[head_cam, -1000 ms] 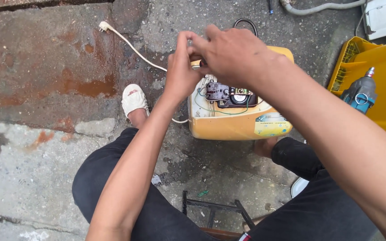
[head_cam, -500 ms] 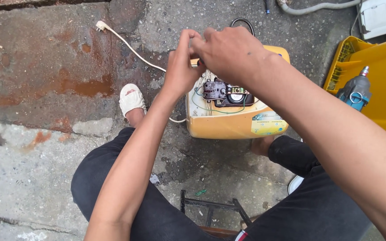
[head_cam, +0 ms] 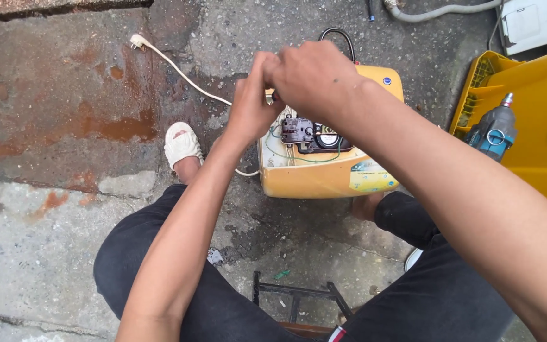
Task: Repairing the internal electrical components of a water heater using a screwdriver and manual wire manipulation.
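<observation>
Both hands, left hand and right hand, pinch together over the yellow appliance, its pale rectangular label below the right hand.

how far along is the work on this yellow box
Done: the yellow box lies open, black part and green wires exposed. In hand: left hand and right hand meet over its top edge. Left: white plug is loose on the ground, drill in its crate.

hands 2 | yellow appliance 1 | drill 1 | plug 1
</observation>
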